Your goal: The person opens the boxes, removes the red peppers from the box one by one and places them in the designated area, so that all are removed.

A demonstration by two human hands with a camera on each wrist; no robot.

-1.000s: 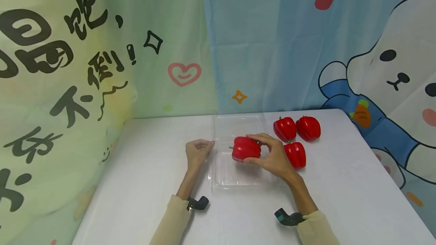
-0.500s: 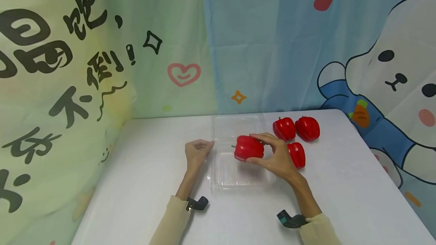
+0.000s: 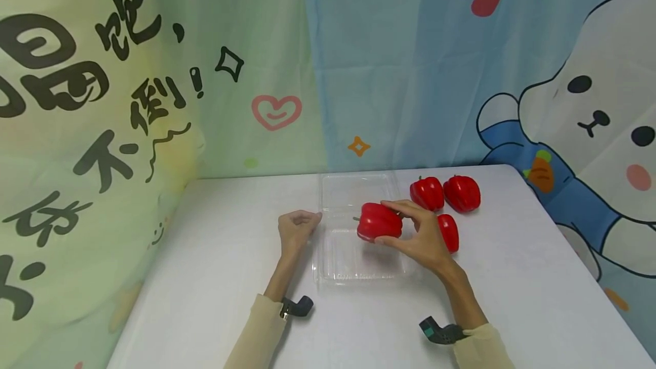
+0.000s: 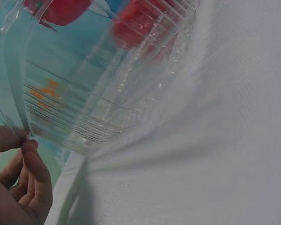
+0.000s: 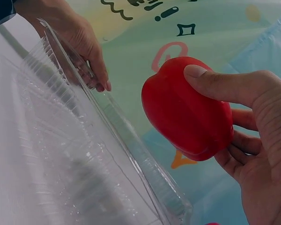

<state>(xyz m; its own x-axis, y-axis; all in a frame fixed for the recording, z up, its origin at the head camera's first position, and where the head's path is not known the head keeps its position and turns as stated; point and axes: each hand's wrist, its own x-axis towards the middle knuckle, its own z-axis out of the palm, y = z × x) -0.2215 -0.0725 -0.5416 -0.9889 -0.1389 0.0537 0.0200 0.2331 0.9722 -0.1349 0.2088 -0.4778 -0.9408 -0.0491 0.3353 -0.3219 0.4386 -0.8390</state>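
My right hand [image 3: 417, 235] grips a red bell pepper [image 3: 378, 222] between thumb and fingers, its stem pointing left. The pepper is held above a clear plastic box [image 3: 338, 261] with its lid folded back toward the curtain. In the right wrist view the pepper [image 5: 187, 110] is apart from the box rim [image 5: 131, 159]. On the box's left edge, my left hand [image 3: 297, 229] pinches the rim between thumb and index finger; the left wrist view shows this pinch by the left fingers [image 4: 35, 161] clearly.
To the right of the box lie three more red bell peppers: one at the back [image 3: 427, 193], one farther right [image 3: 462, 193], and one [image 3: 449, 233] partly hidden behind my right hand. A printed curtain [image 3: 369, 73] hangs behind the white table [image 3: 230, 215].
My right hand has shifted slightly to the right with the bell pepper, covering more of the nearest pepper on the table. The left hand has stayed on the box rim.
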